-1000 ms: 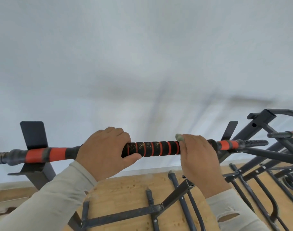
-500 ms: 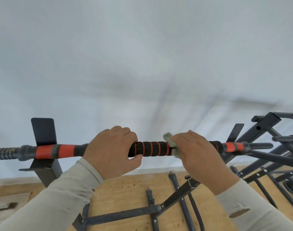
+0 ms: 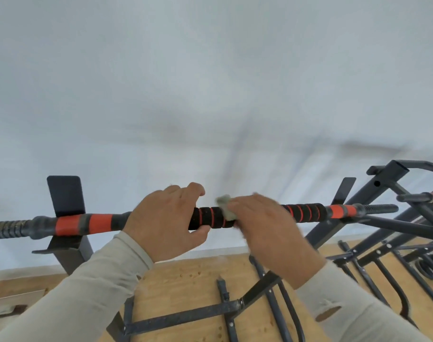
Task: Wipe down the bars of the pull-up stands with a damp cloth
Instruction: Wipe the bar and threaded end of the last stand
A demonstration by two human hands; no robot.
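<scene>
A horizontal pull-up bar (image 3: 306, 214) with black foam grips and orange bands crosses the view at hand height. My left hand (image 3: 165, 223) is wrapped around the bar left of centre, thumb underneath. My right hand (image 3: 267, 225) presses a small pale grey-green cloth (image 3: 225, 208) onto the black grip just right of my left hand; only a corner of the cloth shows past my fingers. A short stretch of black-and-orange grip (image 3: 209, 217) is visible between the two hands.
The bar rests on dark metal uprights with flat plates at the left (image 3: 65, 196) and right (image 3: 343, 191). More dark stand frames (image 3: 388, 174) crowd the right side. Below are frame legs (image 3: 186, 317) on a wooden floor (image 3: 186, 280). A white wall fills the background.
My right hand has slid the cloth leftward along the bar toward my left hand, uncovering more of the striped grip on its right. My left hand has kept its grip.
</scene>
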